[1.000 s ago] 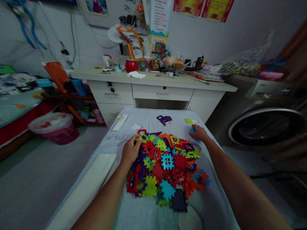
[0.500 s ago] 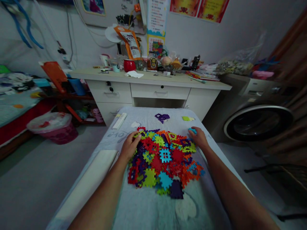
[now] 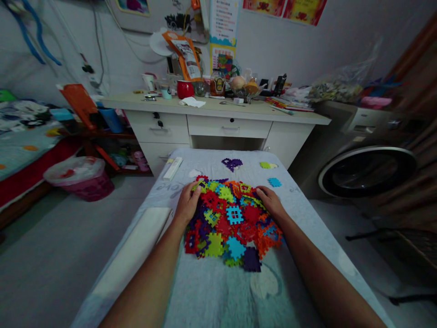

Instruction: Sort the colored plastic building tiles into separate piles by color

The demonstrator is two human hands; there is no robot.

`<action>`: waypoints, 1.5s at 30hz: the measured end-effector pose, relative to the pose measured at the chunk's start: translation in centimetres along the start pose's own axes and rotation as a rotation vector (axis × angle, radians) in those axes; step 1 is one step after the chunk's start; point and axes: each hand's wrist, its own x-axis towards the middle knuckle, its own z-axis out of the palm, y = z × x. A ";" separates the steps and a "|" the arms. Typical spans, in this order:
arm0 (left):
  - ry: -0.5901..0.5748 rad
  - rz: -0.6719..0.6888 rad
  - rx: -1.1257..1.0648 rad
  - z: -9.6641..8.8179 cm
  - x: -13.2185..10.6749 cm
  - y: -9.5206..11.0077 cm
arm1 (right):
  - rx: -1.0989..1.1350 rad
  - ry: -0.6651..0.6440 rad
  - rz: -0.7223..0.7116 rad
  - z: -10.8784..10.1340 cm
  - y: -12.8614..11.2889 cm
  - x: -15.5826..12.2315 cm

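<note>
A heap of flat notched plastic building pieces (image 3: pixel 223 225) in red, green, purple, orange and blue lies on the cloth-covered table. My left hand (image 3: pixel 187 201) rests against the heap's upper left edge, thumb and fingers apart beside a green piece (image 3: pixel 196 186). On the opposite side, my right hand (image 3: pixel 271 202) reaches into the heap's upper right edge, next to a yellow-green piece (image 3: pixel 253 198). Its fingertips are partly hidden, so a grip cannot be made out. Beyond that hand, a blue piece (image 3: pixel 274 182) lies alone on the cloth.
Purple pieces (image 3: pixel 232 164) lie together farther back, and a green piece (image 3: pixel 265 165) sits at the back right. A long white box (image 3: pixel 172 168) lies at the back left. Behind the table stands a white desk (image 3: pixel 228 125); a washing machine (image 3: pixel 362 155) is at right.
My right hand has let go of the blue piece, leaving it on the cloth at right, and has moved left to the heap. My left hand stays by the heap.
</note>
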 end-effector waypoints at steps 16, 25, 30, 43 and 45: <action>0.051 -0.025 0.247 0.4 0.0 -0.2 | -0.204 -0.239 -0.243 2.3 -3.1 0.0; 0.086 -0.035 0.232 -0.1 0.3 0.0 | 0.108 -0.111 -0.163 1.6 -2.6 -0.3; 0.087 -0.029 0.117 -0.3 0.8 -0.9 | 0.123 0.071 -0.071 -0.4 -0.4 0.2; 0.046 -0.097 0.116 0.0 0.7 -1.5 | 0.018 -0.152 -0.086 0.0 -0.1 0.1; 0.044 -0.099 0.124 0.1 0.8 -1.5 | 0.075 -0.161 -0.099 0.0 0.1 0.1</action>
